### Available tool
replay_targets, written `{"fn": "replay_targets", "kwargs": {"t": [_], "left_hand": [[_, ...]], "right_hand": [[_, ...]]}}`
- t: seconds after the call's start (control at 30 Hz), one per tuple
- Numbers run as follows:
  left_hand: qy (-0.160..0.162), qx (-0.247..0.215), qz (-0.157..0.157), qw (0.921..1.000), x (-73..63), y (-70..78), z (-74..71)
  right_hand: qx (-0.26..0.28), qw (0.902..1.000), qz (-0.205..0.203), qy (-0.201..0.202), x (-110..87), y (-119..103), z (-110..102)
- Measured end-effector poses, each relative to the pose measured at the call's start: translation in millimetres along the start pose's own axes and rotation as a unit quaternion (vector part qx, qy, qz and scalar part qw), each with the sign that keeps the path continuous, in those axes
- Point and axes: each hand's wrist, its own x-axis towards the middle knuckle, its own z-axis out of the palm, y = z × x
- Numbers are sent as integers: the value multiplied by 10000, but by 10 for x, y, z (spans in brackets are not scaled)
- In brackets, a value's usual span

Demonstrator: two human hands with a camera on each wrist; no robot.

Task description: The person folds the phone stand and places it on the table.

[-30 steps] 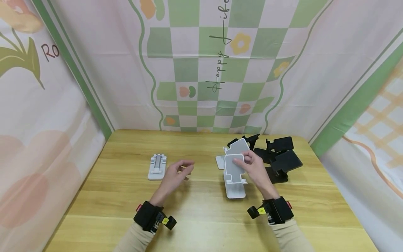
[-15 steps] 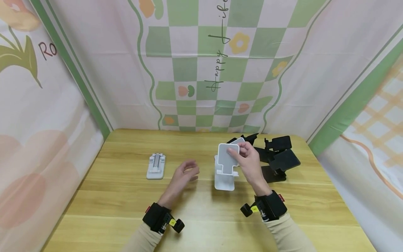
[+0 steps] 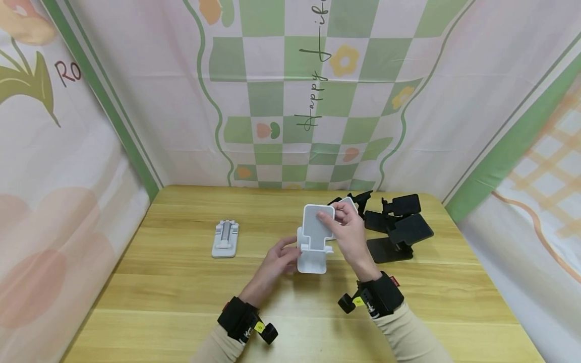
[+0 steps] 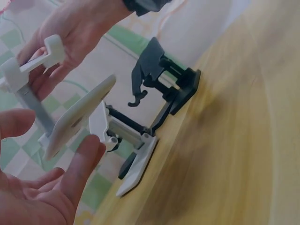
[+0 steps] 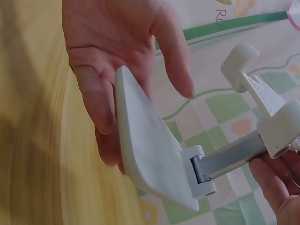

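A white phone stand (image 3: pixel 317 224) with a grey pad hangs above the table, unfolded. Its upper plate is pinched by my right hand (image 3: pixel 350 237), thumb on the grey pad. In the right wrist view the stand's base tilts away from its metal post. My left hand (image 3: pixel 274 261) is at the left side of that base, fingers behind it and thumb apart. The left wrist view has the left fingers (image 4: pixel 82 161) close to the base; whether they touch it I cannot tell. A folded white phone stand (image 3: pixel 225 239) lies on the table, left of both hands.
Several black phone stands (image 3: pixel 410 229) crowd the right rear of the wooden table (image 3: pixel 181 302). Another white phone stand (image 4: pixel 138 171) stands among them, mostly hidden behind my right hand in the head view. A patterned cloth (image 3: pixel 268 96) hangs behind the table.
My right hand has lifted the white phone stand away from the group and carried it left. My left hand has moved right from near the folded stand to the held stand's base.
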Motion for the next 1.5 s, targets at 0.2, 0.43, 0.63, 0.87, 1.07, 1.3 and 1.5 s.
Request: {"fn": "replay_targets", "kwargs": {"t": [0.2,0.43,0.63,0.87,1.07,1.3,1.5], "left_hand": [[-218,-94,31,9997,2,-42,53],[-252,-79,128,9996,1,-38,73],[-184,-25,141,9997,4,2,78],[-142,97,175,9997,-1,27,47],[-253,150,259,9992,-3,42,35],[-264,242,314,9989,-23,46,28],[-271,279,335,9987,-26,51,22]], "right_hand": [[106,9999,-71,89,-22,2,70],[158,9997,-114,145,-35,11,108],[190,9997,72,103,-33,11,109],[446,9967,135,-666,-11,84,85],[480,9835,81,-1744,-20,220,31],[560,9730,-273,-2221,-17,288,-11],[500,9734,-448,-2189,10,293,-9]]}}
